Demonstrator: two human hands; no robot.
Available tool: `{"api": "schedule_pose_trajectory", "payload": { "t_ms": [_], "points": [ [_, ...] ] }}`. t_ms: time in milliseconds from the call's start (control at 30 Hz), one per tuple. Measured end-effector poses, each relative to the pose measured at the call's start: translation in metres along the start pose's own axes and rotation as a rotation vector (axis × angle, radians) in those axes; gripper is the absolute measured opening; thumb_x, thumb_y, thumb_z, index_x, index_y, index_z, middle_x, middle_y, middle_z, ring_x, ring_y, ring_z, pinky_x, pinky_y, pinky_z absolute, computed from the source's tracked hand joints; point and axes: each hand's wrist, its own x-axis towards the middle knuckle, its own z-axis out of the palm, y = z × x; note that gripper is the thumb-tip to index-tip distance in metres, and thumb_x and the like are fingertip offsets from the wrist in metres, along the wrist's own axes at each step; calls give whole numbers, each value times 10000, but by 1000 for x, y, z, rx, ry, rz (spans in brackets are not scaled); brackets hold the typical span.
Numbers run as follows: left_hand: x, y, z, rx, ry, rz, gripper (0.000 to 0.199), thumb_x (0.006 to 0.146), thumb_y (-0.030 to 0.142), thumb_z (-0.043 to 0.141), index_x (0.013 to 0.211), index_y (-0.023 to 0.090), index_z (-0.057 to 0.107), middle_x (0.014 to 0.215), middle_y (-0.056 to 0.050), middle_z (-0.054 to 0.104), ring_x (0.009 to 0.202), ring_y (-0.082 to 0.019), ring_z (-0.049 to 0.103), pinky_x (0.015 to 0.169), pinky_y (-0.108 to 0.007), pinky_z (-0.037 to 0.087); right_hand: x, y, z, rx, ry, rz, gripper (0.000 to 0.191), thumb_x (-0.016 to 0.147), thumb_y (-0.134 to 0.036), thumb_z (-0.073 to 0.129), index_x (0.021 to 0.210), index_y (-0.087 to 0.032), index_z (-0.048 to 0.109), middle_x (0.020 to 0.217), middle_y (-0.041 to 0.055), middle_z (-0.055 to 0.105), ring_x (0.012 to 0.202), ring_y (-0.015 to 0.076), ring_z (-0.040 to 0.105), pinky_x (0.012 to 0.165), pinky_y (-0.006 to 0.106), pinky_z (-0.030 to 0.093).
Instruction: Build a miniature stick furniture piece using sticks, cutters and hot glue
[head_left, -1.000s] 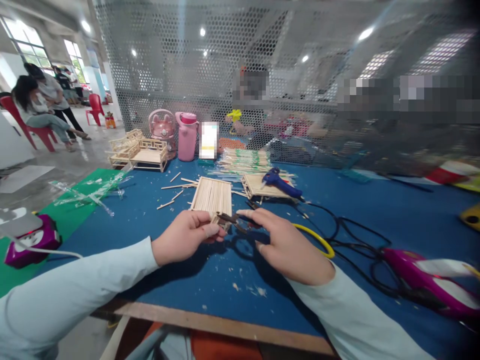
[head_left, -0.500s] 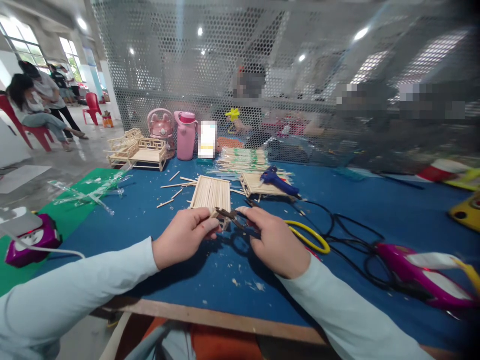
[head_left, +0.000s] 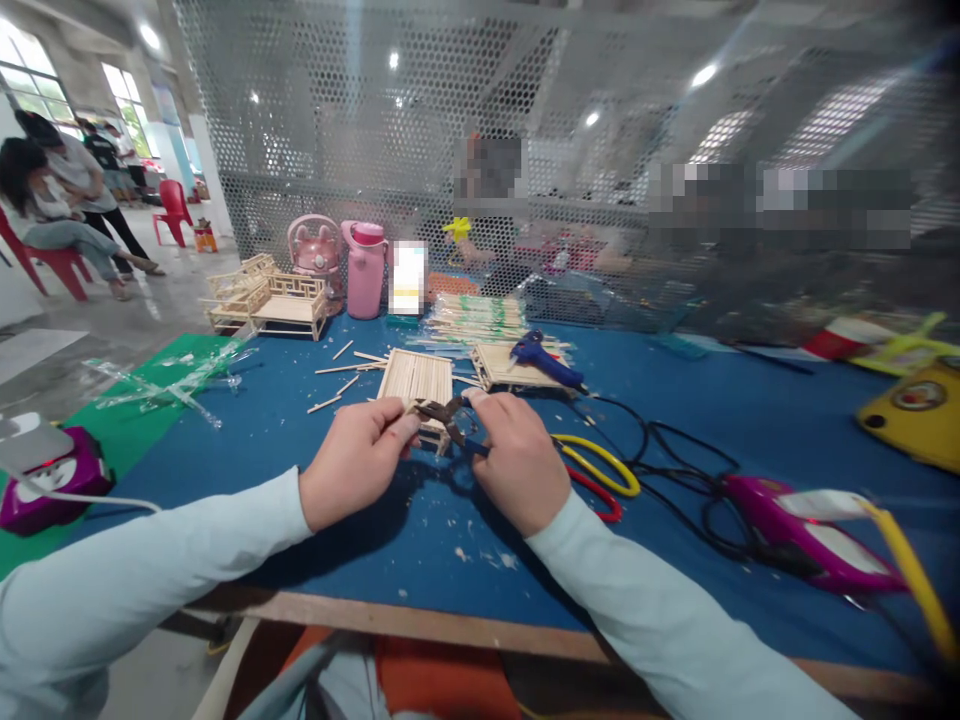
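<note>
My left hand is closed in a pinch on a short pale wooden stick, mostly covered by the fingers. My right hand is wrapped round the dark blue handles of a pair of pliers. The pliers' dark jaws point left and meet the stick at my left fingertips. Just behind both hands stands a small platform of wooden sticks with short legs, its front partly hidden. Loose sticks lie to its left. A second stick platform stands to the right, with a blue glue gun resting on it.
Stick-built model furniture, a pink bottle and bundled sticks stand at the back by a mesh screen. Right lie a tool's yellow handle, black cable and purple power strip. A purple socket block sits left.
The view has shifted slightly to the right. The pliers' jaws have come closer to my left fingertips, and my right hand has moved a little left, uncovering more of the red handle.
</note>
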Motion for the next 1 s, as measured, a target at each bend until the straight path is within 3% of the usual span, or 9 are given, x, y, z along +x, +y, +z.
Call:
{"api": "schedule_pose_trajectory", "payload": {
  "t_ms": [133, 367, 500, 733, 1000],
  "points": [
    [1, 1, -2, 17, -2, 4, 298, 853, 321, 434, 614, 162, 513, 580, 21, 530, 564, -109, 474, 557, -226, 356, 3, 2, -2, 64, -22, 16, 544, 587, 17, 409, 1092, -106, 570, 925, 142, 609, 916, 280, 540, 807, 395, 454],
    [6, 0, -7, 59, -109, 65, 294, 864, 289, 424, 619, 163, 525, 552, 33, 505, 547, -101, 452, 553, -218, 342, 11, 7, -23, 353, -246, 34, 606, 524, 19, 416, 1084, -160, 565, 982, 91, 595, 957, 230, 553, 840, 347, 450],
    [4, 2, -6, 81, -136, 88, 286, 859, 268, 427, 609, 163, 520, 550, 34, 513, 544, -98, 447, 550, -213, 333, 12, 6, -27, 438, -295, 12, 633, 515, 13, 415, 1105, -173, 554, 982, 81, 599, 942, 215, 560, 837, 337, 446],
    [-2, 1, 1, 22, -98, 44, 302, 870, 299, 408, 610, 171, 494, 545, 41, 494, 533, -99, 452, 540, -211, 339, 5, 1, -14, 396, -207, 11, 548, 535, -11, 425, 1041, -170, 564, 987, 90, 625, 939, 226, 570, 834, 335, 451],
    [-6, 2, 4, 77, 21, 52, 309, 872, 304, 420, 600, 173, 485, 551, 29, 505, 540, -106, 463, 549, -223, 334, 5, -6, -3, 23, -8, -3, 476, 579, -20, 439, 1027, -120, 566, 884, 131, 588, 860, 277, 518, 749, 377, 425]
  ]
}}
